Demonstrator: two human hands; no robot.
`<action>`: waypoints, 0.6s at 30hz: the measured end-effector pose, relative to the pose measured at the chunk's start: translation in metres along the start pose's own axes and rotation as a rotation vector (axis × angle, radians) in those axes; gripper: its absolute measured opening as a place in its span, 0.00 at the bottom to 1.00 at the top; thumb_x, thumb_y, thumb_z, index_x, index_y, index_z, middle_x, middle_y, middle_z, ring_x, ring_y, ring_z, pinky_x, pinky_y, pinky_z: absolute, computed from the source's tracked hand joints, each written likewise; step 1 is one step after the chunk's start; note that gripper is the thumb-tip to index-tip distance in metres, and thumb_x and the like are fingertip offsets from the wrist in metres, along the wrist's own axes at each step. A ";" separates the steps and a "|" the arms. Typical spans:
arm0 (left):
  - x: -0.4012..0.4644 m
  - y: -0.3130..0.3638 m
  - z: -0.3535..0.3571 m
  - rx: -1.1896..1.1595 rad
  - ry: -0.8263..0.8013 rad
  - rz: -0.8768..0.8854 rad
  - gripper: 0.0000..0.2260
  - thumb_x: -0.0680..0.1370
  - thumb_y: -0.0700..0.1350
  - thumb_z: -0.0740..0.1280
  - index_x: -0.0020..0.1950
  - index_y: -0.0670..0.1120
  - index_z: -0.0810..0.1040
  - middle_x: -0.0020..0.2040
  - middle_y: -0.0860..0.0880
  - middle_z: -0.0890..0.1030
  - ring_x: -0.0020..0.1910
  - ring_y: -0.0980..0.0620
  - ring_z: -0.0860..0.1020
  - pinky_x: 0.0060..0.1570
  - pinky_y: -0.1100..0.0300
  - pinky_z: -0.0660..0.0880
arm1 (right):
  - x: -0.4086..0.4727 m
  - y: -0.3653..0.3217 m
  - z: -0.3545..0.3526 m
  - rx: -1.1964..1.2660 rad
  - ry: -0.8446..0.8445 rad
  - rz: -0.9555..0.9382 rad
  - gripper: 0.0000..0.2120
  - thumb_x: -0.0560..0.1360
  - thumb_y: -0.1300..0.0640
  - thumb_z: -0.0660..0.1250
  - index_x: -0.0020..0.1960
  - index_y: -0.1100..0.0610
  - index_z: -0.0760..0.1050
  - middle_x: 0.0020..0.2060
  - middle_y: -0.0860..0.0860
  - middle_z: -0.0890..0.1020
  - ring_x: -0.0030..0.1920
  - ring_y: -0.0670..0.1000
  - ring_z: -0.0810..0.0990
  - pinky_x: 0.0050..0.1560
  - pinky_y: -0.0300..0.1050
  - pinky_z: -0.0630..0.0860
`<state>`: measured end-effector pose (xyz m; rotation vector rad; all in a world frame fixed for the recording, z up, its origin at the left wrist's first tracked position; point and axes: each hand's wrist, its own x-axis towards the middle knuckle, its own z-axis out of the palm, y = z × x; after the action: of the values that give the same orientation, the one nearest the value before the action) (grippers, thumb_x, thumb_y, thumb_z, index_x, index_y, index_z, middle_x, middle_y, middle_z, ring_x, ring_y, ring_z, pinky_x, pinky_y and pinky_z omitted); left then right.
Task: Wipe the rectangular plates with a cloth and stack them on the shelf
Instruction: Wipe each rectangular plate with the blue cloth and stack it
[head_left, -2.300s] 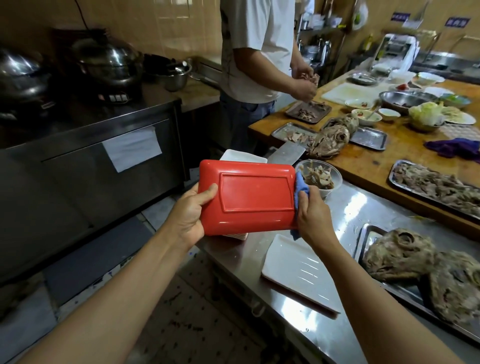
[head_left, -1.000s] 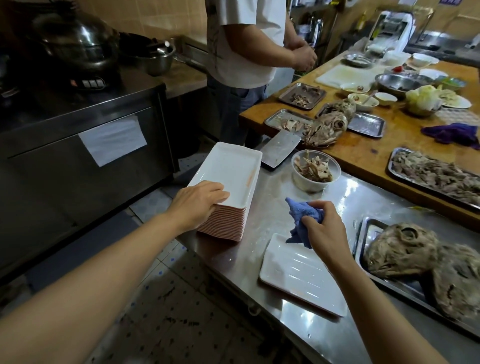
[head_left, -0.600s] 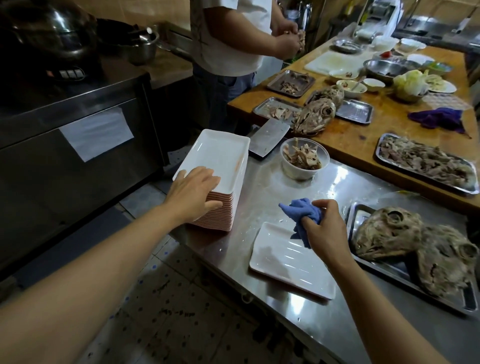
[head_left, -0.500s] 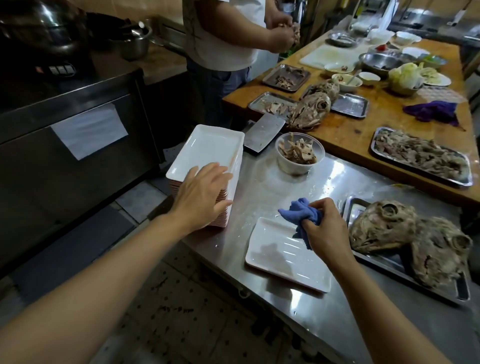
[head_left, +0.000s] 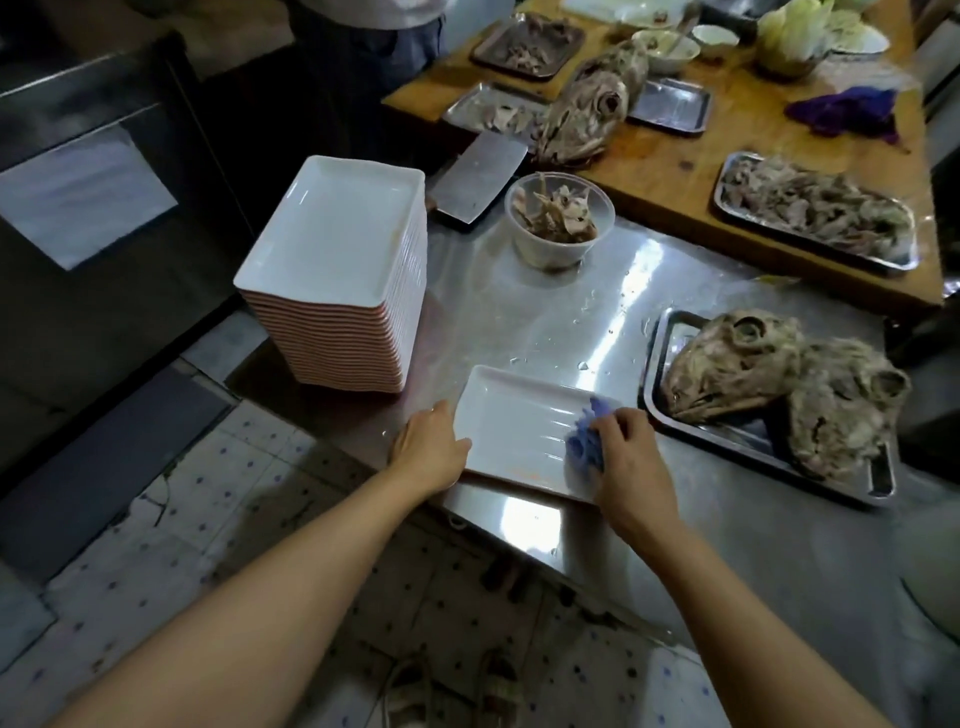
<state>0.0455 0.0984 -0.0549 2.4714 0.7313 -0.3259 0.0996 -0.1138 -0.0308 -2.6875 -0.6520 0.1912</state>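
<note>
White plate (head_left: 511, 423) lies just near-right of the plate stack (head_left: 337, 270), long axis running left-right. Left hand (head_left: 428, 451) grips its left end; right hand (head_left: 626, 460) pinches blue cloth (head_left: 584, 447) onto the right end.

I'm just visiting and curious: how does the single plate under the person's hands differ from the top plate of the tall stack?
The single plate lies flat on the steel counter; the top plate of the stack sits high on many others. The single plate is held by the left hand and wiped with the blue cloth in the right hand; the top plate is untouched. Both are white, rectangular, face up.
</note>
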 end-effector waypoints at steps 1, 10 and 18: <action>0.001 -0.001 0.005 -0.024 0.009 -0.017 0.16 0.76 0.46 0.65 0.63 0.45 0.71 0.59 0.41 0.77 0.58 0.39 0.75 0.48 0.55 0.69 | -0.004 0.002 0.002 0.004 -0.041 -0.054 0.18 0.75 0.59 0.66 0.64 0.61 0.71 0.64 0.58 0.68 0.61 0.57 0.71 0.55 0.46 0.72; 0.012 -0.013 0.015 -0.351 0.030 -0.120 0.15 0.72 0.36 0.63 0.54 0.52 0.76 0.49 0.50 0.81 0.43 0.45 0.81 0.42 0.54 0.81 | -0.020 0.023 0.000 -0.087 -0.135 -0.089 0.15 0.76 0.64 0.62 0.62 0.59 0.75 0.62 0.55 0.72 0.57 0.56 0.73 0.49 0.53 0.75; 0.018 -0.021 0.016 -0.524 0.007 -0.119 0.22 0.70 0.34 0.64 0.55 0.59 0.78 0.31 0.65 0.76 0.24 0.58 0.79 0.25 0.61 0.78 | -0.012 -0.023 0.032 0.060 -0.146 -0.252 0.15 0.76 0.61 0.63 0.62 0.56 0.75 0.61 0.55 0.75 0.56 0.57 0.74 0.49 0.53 0.76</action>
<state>0.0473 0.1122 -0.0842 1.9409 0.8448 -0.1438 0.0721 -0.0899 -0.0513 -2.5222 -1.0040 0.3353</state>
